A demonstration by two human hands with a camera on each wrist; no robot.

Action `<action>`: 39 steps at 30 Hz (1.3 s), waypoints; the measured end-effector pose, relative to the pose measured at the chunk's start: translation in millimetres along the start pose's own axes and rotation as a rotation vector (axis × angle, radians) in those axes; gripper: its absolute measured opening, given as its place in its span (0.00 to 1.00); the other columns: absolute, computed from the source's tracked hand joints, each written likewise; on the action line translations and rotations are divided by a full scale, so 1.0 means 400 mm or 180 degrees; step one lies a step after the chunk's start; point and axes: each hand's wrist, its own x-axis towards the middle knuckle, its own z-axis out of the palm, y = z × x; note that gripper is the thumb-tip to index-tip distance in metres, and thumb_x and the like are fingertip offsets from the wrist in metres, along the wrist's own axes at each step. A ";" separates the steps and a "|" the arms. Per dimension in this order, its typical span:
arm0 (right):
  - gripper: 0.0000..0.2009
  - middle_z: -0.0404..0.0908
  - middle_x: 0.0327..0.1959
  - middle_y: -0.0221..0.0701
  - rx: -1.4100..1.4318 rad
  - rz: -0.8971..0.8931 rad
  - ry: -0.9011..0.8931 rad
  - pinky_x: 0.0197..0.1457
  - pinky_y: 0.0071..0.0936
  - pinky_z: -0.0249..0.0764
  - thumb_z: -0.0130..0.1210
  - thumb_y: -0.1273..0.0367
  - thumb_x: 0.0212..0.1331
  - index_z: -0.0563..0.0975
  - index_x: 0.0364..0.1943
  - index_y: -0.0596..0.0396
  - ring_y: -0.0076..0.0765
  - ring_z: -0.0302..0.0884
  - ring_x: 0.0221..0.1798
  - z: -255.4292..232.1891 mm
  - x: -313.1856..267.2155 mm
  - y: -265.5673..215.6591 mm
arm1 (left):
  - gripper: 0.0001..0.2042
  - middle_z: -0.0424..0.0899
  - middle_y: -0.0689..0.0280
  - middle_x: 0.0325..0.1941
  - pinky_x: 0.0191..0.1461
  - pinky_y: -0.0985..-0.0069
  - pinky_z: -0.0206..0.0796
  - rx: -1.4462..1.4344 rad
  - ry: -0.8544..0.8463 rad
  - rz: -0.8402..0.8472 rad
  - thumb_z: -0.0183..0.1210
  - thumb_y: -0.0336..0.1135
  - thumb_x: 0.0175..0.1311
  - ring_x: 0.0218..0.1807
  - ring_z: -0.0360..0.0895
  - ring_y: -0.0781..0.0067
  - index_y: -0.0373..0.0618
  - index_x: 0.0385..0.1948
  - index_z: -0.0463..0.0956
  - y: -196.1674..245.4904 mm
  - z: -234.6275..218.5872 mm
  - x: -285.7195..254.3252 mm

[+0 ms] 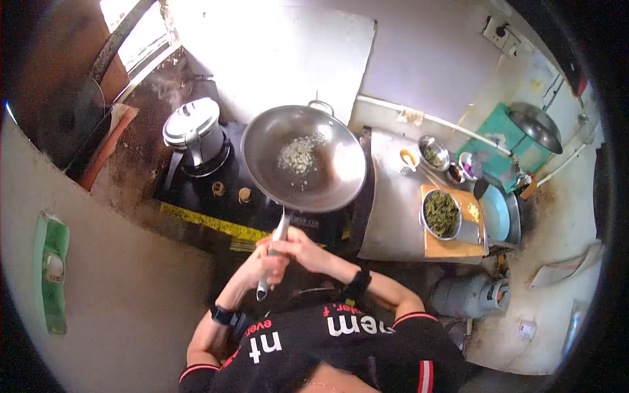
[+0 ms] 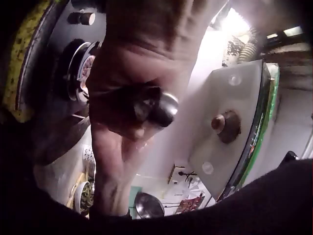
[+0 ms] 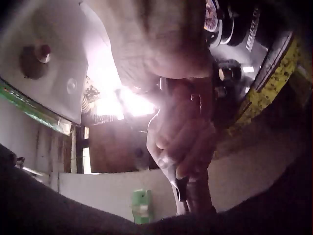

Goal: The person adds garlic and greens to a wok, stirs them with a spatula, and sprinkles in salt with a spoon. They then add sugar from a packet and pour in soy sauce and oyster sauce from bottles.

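Note:
A steel wok [image 1: 262, 157] is over the right side of the black stove in the head view, with chopped white garlic-like bits [image 1: 298, 156] in it. Its long metal handle [image 1: 282, 226] points back toward the person. Both hands grip this handle. My left hand [image 1: 261, 267] wraps the part closer to the body, and the handle's end sticks out below it. My right hand [image 1: 303, 250] is higher up, nearer the wok, and overlaps the left. In the left wrist view the handle's rounded end [image 2: 167, 109] shows beside the left hand [image 2: 146, 58]; the wok itself is hidden there.
A lidded pot [image 1: 196, 131] steams on the left burner. To the right, a metal counter [image 1: 393, 223] carries a bowl of chopped greens [image 1: 441, 215] on a cutting board [image 1: 452, 249], several small bowls and a blue basin [image 1: 496, 213]. A gas cylinder [image 1: 465, 296] stands below.

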 end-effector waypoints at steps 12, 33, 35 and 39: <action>0.12 0.77 0.40 0.35 -0.0705 -0.0144 0.0172 0.47 0.26 0.71 0.50 0.67 0.58 0.71 0.40 0.61 0.26 0.73 0.43 -0.017 0.059 -0.066 | 0.07 0.64 0.72 0.12 0.10 0.83 0.57 -0.0356 -0.0094 0.0820 0.52 0.30 0.54 0.10 0.64 0.80 0.46 0.30 0.62 -0.022 -0.035 0.061; 0.16 0.75 0.46 0.38 -0.0142 -0.0115 0.0130 0.56 0.31 0.66 0.49 0.65 0.59 0.70 0.46 0.62 0.32 0.72 0.50 0.005 -0.010 -0.010 | 0.13 0.63 0.72 0.13 0.10 0.83 0.53 -0.0199 -0.0060 0.0095 0.53 0.26 0.53 0.10 0.61 0.81 0.46 0.40 0.63 0.009 0.016 -0.001; 0.15 0.74 0.48 0.38 -0.0492 -0.0122 0.0130 0.58 0.31 0.63 0.50 0.66 0.59 0.71 0.46 0.61 0.31 0.70 0.52 0.042 -0.032 0.013 | 0.18 0.63 0.71 0.13 0.09 0.82 0.53 -0.0216 -0.0190 0.0155 0.54 0.25 0.51 0.10 0.61 0.81 0.46 0.44 0.63 -0.035 0.001 -0.052; 0.13 0.75 0.46 0.37 -0.0566 0.0020 0.0194 0.55 0.28 0.65 0.51 0.68 0.58 0.70 0.44 0.60 0.28 0.71 0.50 0.047 0.018 0.003 | 0.12 0.65 0.71 0.14 0.11 0.83 0.54 0.0001 -0.0159 0.0281 0.53 0.27 0.49 0.10 0.62 0.82 0.44 0.37 0.64 -0.032 -0.059 -0.039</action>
